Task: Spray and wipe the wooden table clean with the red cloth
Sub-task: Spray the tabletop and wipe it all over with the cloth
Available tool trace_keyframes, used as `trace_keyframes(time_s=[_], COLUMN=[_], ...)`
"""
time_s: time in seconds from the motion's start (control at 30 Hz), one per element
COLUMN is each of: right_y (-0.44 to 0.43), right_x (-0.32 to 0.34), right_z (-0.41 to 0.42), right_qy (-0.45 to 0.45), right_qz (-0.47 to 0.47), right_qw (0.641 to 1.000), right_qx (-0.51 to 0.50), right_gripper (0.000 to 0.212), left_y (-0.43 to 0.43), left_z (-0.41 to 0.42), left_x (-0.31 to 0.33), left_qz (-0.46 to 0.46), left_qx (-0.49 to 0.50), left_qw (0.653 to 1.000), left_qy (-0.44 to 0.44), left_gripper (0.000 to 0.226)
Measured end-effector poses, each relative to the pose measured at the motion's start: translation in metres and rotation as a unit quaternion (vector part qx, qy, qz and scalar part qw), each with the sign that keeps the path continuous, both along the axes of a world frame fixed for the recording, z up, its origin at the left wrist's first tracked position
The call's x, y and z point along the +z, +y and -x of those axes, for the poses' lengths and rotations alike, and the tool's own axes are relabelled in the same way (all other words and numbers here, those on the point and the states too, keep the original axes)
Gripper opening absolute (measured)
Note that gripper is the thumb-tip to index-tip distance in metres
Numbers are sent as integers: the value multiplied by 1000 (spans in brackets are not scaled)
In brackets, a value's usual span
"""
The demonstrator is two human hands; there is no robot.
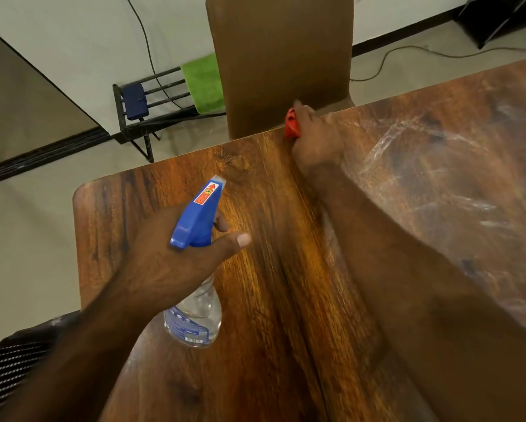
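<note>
The wooden table (255,300) fills the lower and right part of the view. My left hand (170,254) grips a clear spray bottle (196,315) by its neck; its blue trigger head points away from me over the tabletop. My right hand (315,135) reaches to the table's far edge and presses the red cloth (291,126) there. Most of the cloth is hidden under my hand. Whitish wet smears (438,178) streak the table's right half.
A brown chair back (283,56) stands right behind the far table edge, touching the cloth's spot. A black metal rack (152,99) with a green towel and a dark blue item sits on the floor beyond. Cables run along the floor. A dark mesh chair (15,367) is at lower left.
</note>
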State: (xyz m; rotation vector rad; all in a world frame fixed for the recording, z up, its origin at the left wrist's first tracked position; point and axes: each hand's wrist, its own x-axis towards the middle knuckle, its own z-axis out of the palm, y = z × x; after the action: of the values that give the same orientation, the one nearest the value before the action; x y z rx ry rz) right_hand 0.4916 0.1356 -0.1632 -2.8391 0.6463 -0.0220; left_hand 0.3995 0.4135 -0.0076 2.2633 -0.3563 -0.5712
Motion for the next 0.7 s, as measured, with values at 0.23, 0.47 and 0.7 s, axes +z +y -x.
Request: trace_keyframes(time_s=[0.23, 0.47, 0.7], right_y=[89, -22, 76], right_x=[-8, -12, -10], right_z=[77, 86, 134], right_qy=[-28, -50, -45], right_qz=[-41, -14, -72], right_qw=[989, 999, 995], right_qx=[142, 9, 57], right_gripper=[86, 70, 75], left_y=[-6, -5, -9], left_z=[0, 14, 28], left_x=[-5, -13, -16], left_qz=[16, 41, 77], left_qx=[-16, -39, -44], left_qw=[1000, 998, 996], left_qy=[3, 7, 7], left_gripper=[53, 50, 59])
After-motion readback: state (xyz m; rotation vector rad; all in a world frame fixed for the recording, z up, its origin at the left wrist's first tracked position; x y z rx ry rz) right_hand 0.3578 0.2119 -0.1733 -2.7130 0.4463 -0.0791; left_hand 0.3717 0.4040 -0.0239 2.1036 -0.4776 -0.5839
